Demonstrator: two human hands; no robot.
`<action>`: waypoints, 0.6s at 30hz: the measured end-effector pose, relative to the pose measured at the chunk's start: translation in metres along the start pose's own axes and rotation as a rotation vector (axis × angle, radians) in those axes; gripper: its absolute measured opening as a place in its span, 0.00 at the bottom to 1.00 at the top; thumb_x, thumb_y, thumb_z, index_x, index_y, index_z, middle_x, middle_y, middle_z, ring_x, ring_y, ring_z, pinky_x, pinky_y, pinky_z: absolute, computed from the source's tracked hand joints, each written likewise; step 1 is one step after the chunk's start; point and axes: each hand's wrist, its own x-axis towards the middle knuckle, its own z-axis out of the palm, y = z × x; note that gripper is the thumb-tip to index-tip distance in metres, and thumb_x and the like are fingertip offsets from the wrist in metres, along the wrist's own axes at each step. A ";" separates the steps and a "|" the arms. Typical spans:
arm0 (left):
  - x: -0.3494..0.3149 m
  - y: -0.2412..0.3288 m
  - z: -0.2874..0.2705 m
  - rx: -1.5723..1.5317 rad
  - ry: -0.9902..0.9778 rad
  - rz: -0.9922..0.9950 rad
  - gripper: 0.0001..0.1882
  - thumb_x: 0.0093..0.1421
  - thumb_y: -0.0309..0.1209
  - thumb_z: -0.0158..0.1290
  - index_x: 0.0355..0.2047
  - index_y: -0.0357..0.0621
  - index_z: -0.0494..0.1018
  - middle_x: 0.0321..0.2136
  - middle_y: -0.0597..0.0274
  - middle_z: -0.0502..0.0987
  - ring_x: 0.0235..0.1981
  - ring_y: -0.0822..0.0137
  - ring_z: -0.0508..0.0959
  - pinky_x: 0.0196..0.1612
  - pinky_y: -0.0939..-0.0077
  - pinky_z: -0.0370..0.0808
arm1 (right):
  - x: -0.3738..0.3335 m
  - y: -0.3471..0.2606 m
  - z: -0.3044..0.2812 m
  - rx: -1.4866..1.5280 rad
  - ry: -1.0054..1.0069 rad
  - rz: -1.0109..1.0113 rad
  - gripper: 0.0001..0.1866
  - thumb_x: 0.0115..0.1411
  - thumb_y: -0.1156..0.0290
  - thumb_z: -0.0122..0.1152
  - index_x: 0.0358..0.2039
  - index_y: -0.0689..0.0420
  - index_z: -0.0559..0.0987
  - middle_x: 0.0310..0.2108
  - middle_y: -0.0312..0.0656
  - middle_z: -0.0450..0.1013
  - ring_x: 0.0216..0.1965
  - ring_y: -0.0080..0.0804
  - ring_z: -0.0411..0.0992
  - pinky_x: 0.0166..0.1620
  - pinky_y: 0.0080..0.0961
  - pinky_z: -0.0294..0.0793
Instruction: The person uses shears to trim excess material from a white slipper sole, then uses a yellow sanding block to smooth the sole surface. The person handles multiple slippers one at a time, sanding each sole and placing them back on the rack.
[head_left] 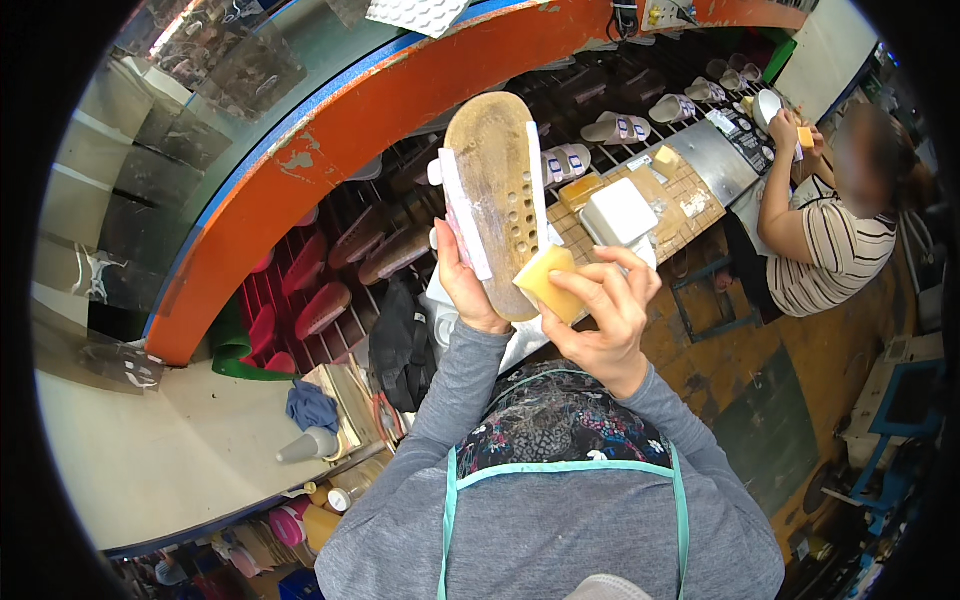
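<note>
My left hand (464, 283) grips a brown sandal last (490, 205) by its lower left side, its flat face turned up. Rows of small holes run along the right half of that face, and white strap pieces (466, 212) lie along both edges. In my right hand (608, 318), a yellow sponge-like block (550, 281) is pinched between thumb and fingers. The block touches the last near its lower right end. Just beyond my right hand stands a white square container (619, 212) on a tiled board (688, 210).
A slatted rack with white sandals (616, 128) and red and brown lasts (323, 309) runs behind an orange curved edge (265, 175). At the right a person (825, 215) sits holding a white piece and an orange block. A grey cone (308, 445) lies at the left.
</note>
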 end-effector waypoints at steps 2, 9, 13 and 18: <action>0.004 0.007 0.001 -0.027 -0.077 0.002 0.30 0.70 0.54 0.35 0.60 0.45 0.65 0.53 0.61 0.74 0.51 0.62 0.76 0.57 0.65 0.71 | -0.003 -0.002 -0.002 0.059 -0.014 -0.006 0.20 0.37 0.69 0.72 0.36 0.48 0.83 0.32 0.29 0.74 0.49 0.36 0.68 0.55 0.37 0.52; 0.005 -0.010 0.025 0.020 0.007 0.115 0.28 0.70 0.53 0.37 0.57 0.45 0.67 0.50 0.59 0.76 0.48 0.61 0.78 0.53 0.64 0.75 | 0.001 0.000 -0.015 0.146 0.080 0.127 0.19 0.38 0.71 0.71 0.35 0.50 0.83 0.32 0.33 0.74 0.49 0.40 0.68 0.55 0.37 0.58; 0.004 -0.030 0.039 0.056 0.028 -0.012 0.30 0.70 0.54 0.35 0.59 0.44 0.66 0.53 0.60 0.75 0.50 0.61 0.76 0.57 0.64 0.71 | 0.003 0.002 -0.019 0.127 0.014 0.057 0.20 0.36 0.71 0.70 0.35 0.48 0.83 0.34 0.33 0.75 0.48 0.40 0.69 0.54 0.37 0.59; 0.011 -0.030 0.030 0.082 -0.004 -0.105 0.31 0.70 0.55 0.35 0.60 0.45 0.65 0.54 0.61 0.74 0.53 0.62 0.74 0.58 0.66 0.69 | -0.027 0.021 -0.038 0.093 -0.076 0.132 0.16 0.36 0.75 0.65 0.30 0.49 0.84 0.35 0.33 0.76 0.49 0.40 0.69 0.54 0.36 0.59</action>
